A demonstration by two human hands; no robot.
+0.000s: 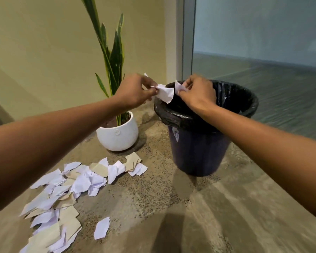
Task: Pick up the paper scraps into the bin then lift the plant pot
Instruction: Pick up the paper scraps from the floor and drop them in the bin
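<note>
The plant pot (117, 136) stands left of the bin (199, 150), with paper scraps (71, 189) on the floor (171, 207) before them.

dim warm light (edges bowed, slightly blurred)

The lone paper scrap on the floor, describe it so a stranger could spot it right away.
Start at the dark blue bin with the black liner, then look down and left across the speckled concrete floor. The small white torn paper scrap lies alone there, right of the big scrap pile and touching none of it.
</note>
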